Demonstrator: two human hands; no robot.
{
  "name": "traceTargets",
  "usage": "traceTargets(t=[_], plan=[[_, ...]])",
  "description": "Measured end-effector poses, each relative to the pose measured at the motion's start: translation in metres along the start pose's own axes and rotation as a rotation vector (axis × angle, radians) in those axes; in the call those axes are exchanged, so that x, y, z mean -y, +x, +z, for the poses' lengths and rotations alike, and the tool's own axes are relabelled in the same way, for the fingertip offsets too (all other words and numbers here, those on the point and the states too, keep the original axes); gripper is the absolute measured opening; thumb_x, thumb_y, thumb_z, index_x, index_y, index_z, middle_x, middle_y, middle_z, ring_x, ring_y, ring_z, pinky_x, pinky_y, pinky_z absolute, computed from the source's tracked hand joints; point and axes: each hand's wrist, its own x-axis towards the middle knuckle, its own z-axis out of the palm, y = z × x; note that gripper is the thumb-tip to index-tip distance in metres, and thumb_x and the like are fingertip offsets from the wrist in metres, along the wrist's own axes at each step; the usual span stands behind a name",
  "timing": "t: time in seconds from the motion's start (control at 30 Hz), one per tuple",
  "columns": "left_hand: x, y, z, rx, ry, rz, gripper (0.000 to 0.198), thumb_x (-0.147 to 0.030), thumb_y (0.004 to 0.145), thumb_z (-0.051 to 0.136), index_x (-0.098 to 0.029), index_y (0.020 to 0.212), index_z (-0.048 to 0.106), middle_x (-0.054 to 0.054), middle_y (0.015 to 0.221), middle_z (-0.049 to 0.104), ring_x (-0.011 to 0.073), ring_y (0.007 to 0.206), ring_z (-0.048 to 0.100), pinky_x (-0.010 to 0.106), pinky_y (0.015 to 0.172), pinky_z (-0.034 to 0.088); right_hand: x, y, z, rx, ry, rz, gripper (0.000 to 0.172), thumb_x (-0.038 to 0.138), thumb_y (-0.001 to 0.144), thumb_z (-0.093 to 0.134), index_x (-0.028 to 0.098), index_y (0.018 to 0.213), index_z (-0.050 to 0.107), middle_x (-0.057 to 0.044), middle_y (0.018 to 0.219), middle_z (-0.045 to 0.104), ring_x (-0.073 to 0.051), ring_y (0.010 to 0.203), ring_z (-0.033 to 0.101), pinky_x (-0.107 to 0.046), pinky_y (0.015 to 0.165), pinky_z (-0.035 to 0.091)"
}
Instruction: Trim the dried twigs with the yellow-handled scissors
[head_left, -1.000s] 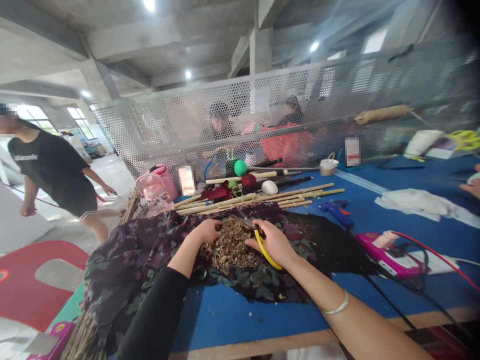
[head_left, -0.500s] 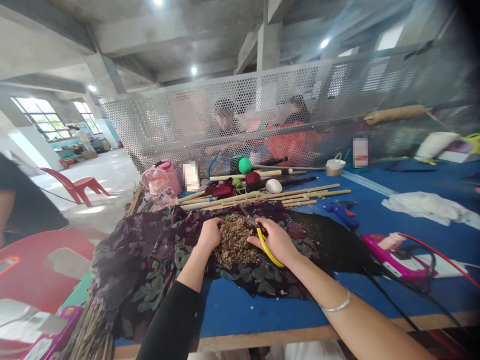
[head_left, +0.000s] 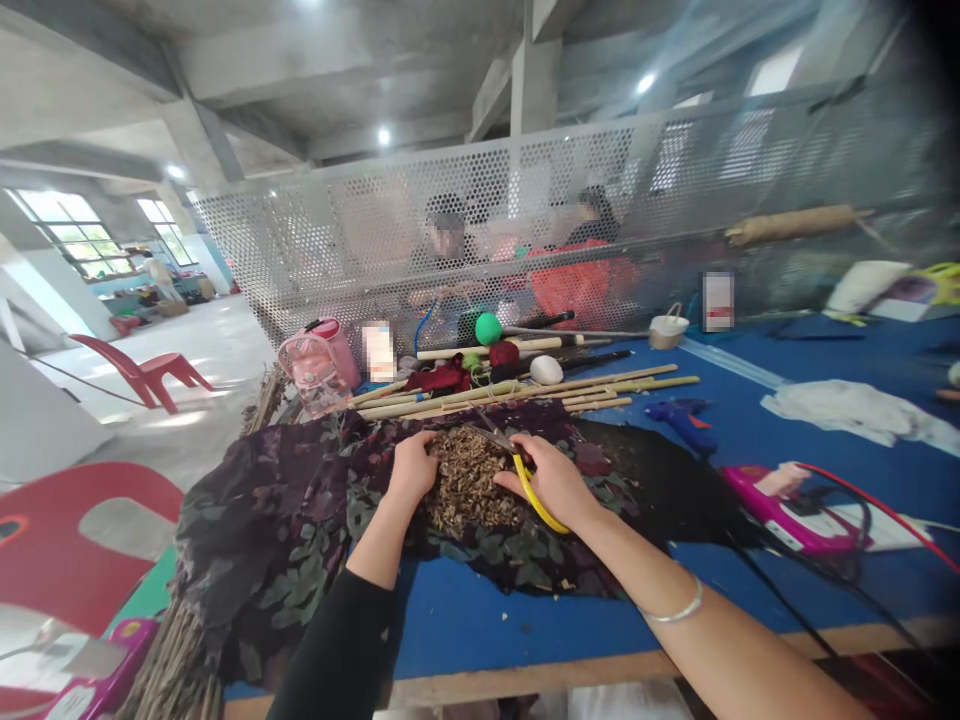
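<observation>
Red plastic was seen at the far left, in the back of a chair (head_left: 52, 565); next, a bundle of dry stalks (head_left: 169, 655) was partly covered by a dark patterned cloth (head_left: 285, 540). Behind that cloth, a pink bottle (head_left: 343, 358) was placed. The left hand (head_left: 415, 468) was held with its fingers bent at the left edge of a heap of dried plant bits (head_left: 469, 490); whether anything was pinched there could not be told, since the fingertips were largely hidden. The heap was spread between both hands on the cloth, over the blue desk (head_left: 480, 635). Behind it, pale sticks (head_left: 540, 388) were laid lengthwise. Yellow-handled scissors (head_left: 530, 494) were gripped by the right hand (head_left: 555, 485), closed around the handle, with the blades pointed up and left across the heap's far edge. Farther right, a blue glue gun (head_left: 684, 425), a magenta power strip (head_left: 784, 525) and a crumpled white cloth (head_left: 855, 410) were laid out.
</observation>
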Motion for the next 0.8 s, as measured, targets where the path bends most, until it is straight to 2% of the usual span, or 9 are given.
traceTargets(t=[0.1, 0.2, 0.3, 0.4, 0.47, 0.57, 0.6, 0.7, 0.8], plan=[[0.0, 0.002, 0.002, -0.144, -0.226, -0.092, 0.031, -0.021, 0.066, 0.066, -0.014, 0.097, 0.067, 0.01, 0.097, 0.069, 0.0237, 0.093, 0.061, 0.035, 0.09, 0.042, 0.0, 0.0, 0.0, 0.007, 0.0, 0.002, 0.048, 0.047, 0.071, 0.061, 0.018, 0.109, 0.052, -0.008, 0.095, 0.059, -0.021, 0.082, 0.056, -0.033, 0.076, 0.046], [-0.003, 0.003, 0.007, -0.106, -0.627, -0.207, 0.039, -0.04, 0.067, 0.066, -0.012, 0.095, 0.066, 0.011, 0.091, 0.07, 0.0233, 0.088, 0.063, 0.036, 0.086, 0.044, -0.001, 0.001, 0.001, 0.006, 0.008, -0.004, 0.047, 0.046, 0.071, 0.061, 0.018, 0.109, 0.052, -0.008, 0.096, 0.059, -0.021, 0.083, 0.056, -0.033, 0.077, 0.045], [-0.009, 0.001, 0.01, 0.002, -0.963, -0.325, 0.052, -0.055, 0.078, 0.046, -0.012, 0.1, 0.063, 0.012, 0.09, 0.069, 0.0221, 0.084, 0.064, 0.037, 0.081, 0.047, -0.002, 0.001, 0.001, -0.01, 0.007, -0.01, 0.048, 0.046, 0.071, 0.061, 0.018, 0.109, 0.052, -0.008, 0.097, 0.059, -0.021, 0.084, 0.056, -0.033, 0.078, 0.045], [-0.015, -0.003, 0.009, -0.013, -0.924, -0.364, 0.06, -0.057, 0.084, 0.029, -0.012, 0.102, 0.063, 0.012, 0.093, 0.069, 0.0224, 0.088, 0.063, 0.037, 0.082, 0.047, -0.001, 0.0, 0.0, -0.017, 0.012, -0.014, 0.048, 0.046, 0.071, 0.061, 0.019, 0.109, 0.052, -0.008, 0.096, 0.059, -0.021, 0.083, 0.057, -0.033, 0.077, 0.046], [-0.02, -0.009, 0.009, -0.013, -0.735, -0.225, 0.054, -0.053, 0.085, 0.032, -0.013, 0.098, 0.065, 0.01, 0.097, 0.068, 0.0227, 0.095, 0.061, 0.036, 0.086, 0.045, -0.001, 0.0, -0.001, -0.02, 0.02, -0.015, 0.047, 0.046, 0.071, 0.061, 0.019, 0.109, 0.052, -0.008, 0.096, 0.059, -0.021, 0.082, 0.057, -0.033, 0.076, 0.046], [-0.031, -0.024, 0.012, 0.037, -0.387, 0.107, 0.037, -0.041, 0.084, 0.042, -0.016, 0.098, 0.065, 0.008, 0.102, 0.067, 0.0218, 0.098, 0.059, 0.036, 0.091, 0.043, -0.002, 0.001, -0.001, -0.035, 0.035, -0.014, 0.048, 0.046, 0.071, 0.061, 0.019, 0.11, 0.052, -0.008, 0.099, 0.06, -0.021, 0.083, 0.058, -0.034, 0.077, 0.047], [-0.034, -0.029, 0.014, 0.015, -0.284, 0.197, 0.034, -0.038, 0.084, 0.044, -0.016, 0.099, 0.065, 0.009, 0.104, 0.065, 0.0214, 0.099, 0.058, 0.037, 0.092, 0.042, -0.003, 0.001, -0.001, -0.045, 0.042, -0.014, 0.049, 0.046, 0.071, 0.061, 0.019, 0.111, 0.051, -0.009, 0.1, 0.06, -0.021, 0.084, 0.058, -0.034, 0.078, 0.047], [-0.043, -0.044, 0.022, 0.017, -0.071, 0.437, 0.035, -0.034, 0.083, 0.047, -0.015, 0.11, 0.058, 0.013, 0.114, 0.059, 0.0227, 0.109, 0.052, 0.04, 0.095, 0.041, -0.005, 0.002, 0.001, -0.063, 0.059, -0.01, 0.048, 0.044, 0.071, 0.06, 0.019, 0.111, 0.051, -0.009, 0.103, 0.06, -0.022, 0.087, 0.058, -0.034, 0.079, 0.047], [-0.048, -0.052, 0.032, 0.065, 0.102, 0.575, 0.042, -0.03, 0.082, 0.049, -0.016, 0.122, 0.047, 0.013, 0.119, 0.054, 0.0241, 0.114, 0.047, 0.043, 0.098, 0.039, -0.006, 0.003, 0.001, -0.063, 0.052, 0.004, 0.046, 0.041, 0.072, 0.06, 0.018, 0.111, 0.052, -0.009, 0.101, 0.06, -0.021, 0.085, 0.058, -0.034, 0.078, 0.047]])
